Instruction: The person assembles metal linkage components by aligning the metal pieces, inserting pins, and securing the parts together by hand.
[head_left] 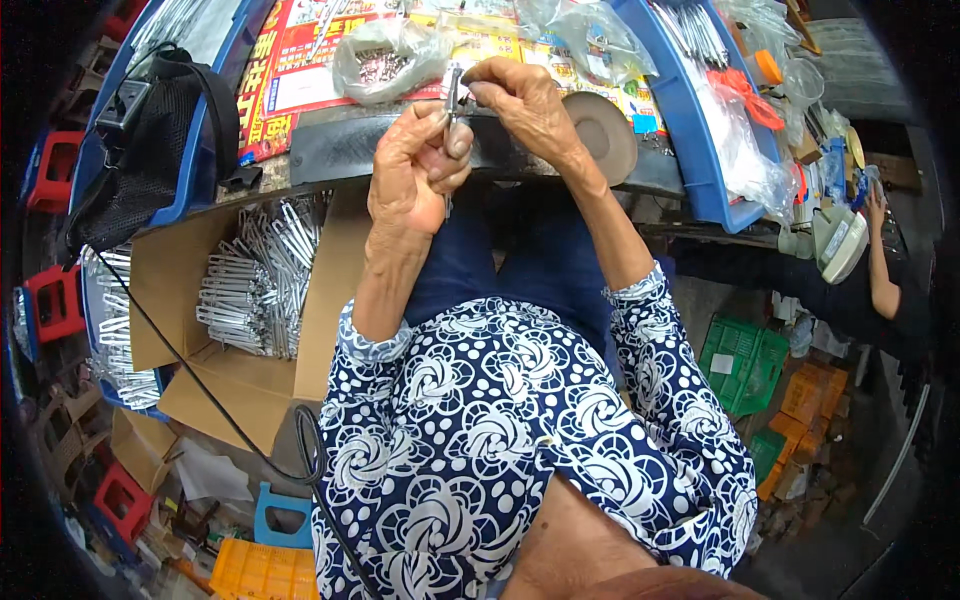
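Note:
My left hand (418, 160) is closed around a slim, silvery metal piece (452, 92), held upright above the table's front edge. Its exact kind is too small to make out. Close beside its upper part, my right hand (530, 105) pinches with thumb and forefinger; a tiny dark part seems to show at the fingertips, but I cannot tell what it is. Just beyond my hands, an open clear plastic bag (390, 62) of small metal parts lies on the red and yellow printed sheets (300, 75). A second clear bag (600, 45) lies to the right.
A cardboard box (170, 300) full of long silvery metal pieces (262, 280) stands below left. Blue trays (690, 130) flank the work surface; a black mesh bag (120, 170) hangs over the left one. A round brown pad (603, 140) sits by my right wrist. Another person's arm (882, 260) shows far right.

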